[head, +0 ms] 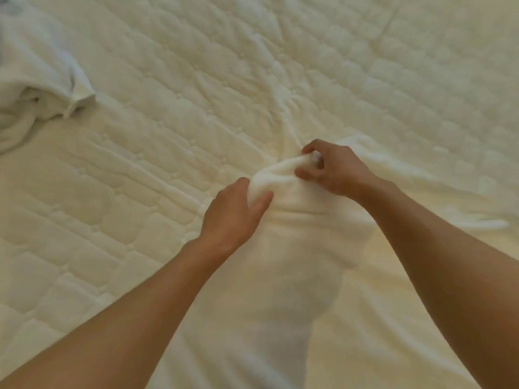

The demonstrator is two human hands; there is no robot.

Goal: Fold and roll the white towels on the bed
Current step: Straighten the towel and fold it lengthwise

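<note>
A white towel (pixel 297 248) lies on the bed (pixel 140 192), running from the near edge toward the middle, its far end bunched and lifted. The left hand (pixel 233 217) grips that bunched end from the left, fingers curled behind the cloth and thumb in front. The right hand (pixel 331 169) pinches it from the right, fingers curled round a fold. A crumpled pile of white cloth (pixel 39 71) lies at the far left, well apart.
</note>
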